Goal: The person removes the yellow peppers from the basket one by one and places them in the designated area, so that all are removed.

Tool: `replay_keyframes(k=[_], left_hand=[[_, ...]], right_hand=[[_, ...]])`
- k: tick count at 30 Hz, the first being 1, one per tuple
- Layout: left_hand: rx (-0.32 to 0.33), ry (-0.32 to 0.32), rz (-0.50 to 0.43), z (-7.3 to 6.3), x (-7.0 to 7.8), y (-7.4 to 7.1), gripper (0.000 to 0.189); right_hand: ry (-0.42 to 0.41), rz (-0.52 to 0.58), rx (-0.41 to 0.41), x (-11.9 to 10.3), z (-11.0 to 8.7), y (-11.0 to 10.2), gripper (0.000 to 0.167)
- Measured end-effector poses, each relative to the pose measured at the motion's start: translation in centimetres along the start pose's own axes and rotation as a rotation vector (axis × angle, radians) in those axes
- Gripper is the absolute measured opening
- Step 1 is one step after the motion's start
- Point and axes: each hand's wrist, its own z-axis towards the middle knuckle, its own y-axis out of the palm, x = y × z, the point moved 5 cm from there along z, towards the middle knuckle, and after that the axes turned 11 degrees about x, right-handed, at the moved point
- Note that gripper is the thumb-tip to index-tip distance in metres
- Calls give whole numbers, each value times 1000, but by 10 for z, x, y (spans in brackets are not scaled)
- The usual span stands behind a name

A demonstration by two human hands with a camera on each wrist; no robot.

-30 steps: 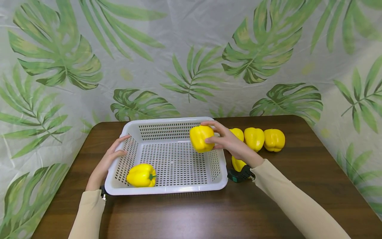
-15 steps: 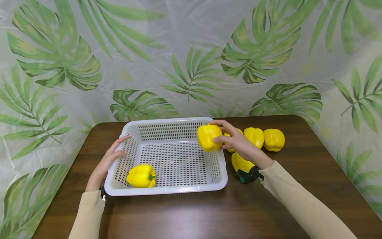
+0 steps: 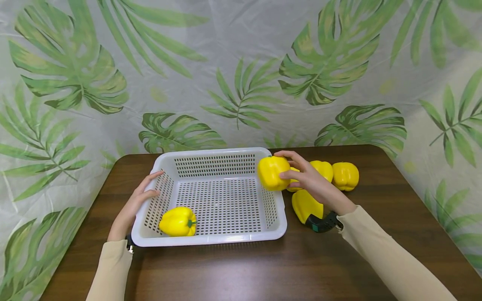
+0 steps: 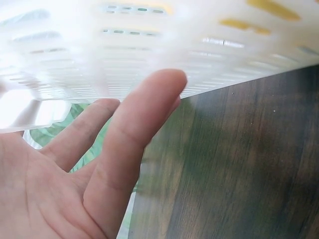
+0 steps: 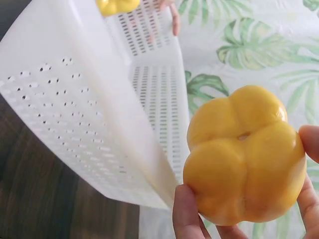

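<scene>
In the head view, my right hand [image 3: 303, 177] holds a yellow bell pepper [image 3: 272, 173] between thumb and fingers, raised over the right rim of a white perforated plastic basket [image 3: 226, 238]. The lobed end of that bell pepper [image 5: 244, 154] faces the right wrist camera. My left hand [image 3: 141, 196] rests at the basket's left rim, fingers fairly straight and spread. In the left wrist view the thumb of the left hand [image 4: 119, 149] lies close to the slotted wall [image 4: 79, 64]. Another yellow bell pepper [image 3: 178, 221] lies on its side in the basket's near left corner, green stem facing right.
Right of the basket, several yellow bell peppers lie on the brown wooden table [image 3: 226, 276]. One bell pepper [image 3: 345, 176] is outermost; another bell pepper [image 3: 306, 205] sits nearer, partly behind the right wrist strap [image 3: 324, 222]. A leaf-printed cloth [image 3: 241, 75] hangs behind.
My right hand has moved rightward with the bell pepper, from above the basket's interior to above its right rim. The left hand, the basket and the pepper inside stay in place.
</scene>
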Motion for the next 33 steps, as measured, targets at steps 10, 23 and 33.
replay_keyframes(k=[10,23,33], left_hand=[[-1,-13,-8,0,-1,0,57],[1,-6,1,-1,0,-1,57],[-1,3,-2,0,0,0,57]], right_hand=[[-16,-5,32,5,-5,-14,55],[-34,18,46,13,-15,-34,49],[-21,23,60,26,-24,-48,48]])
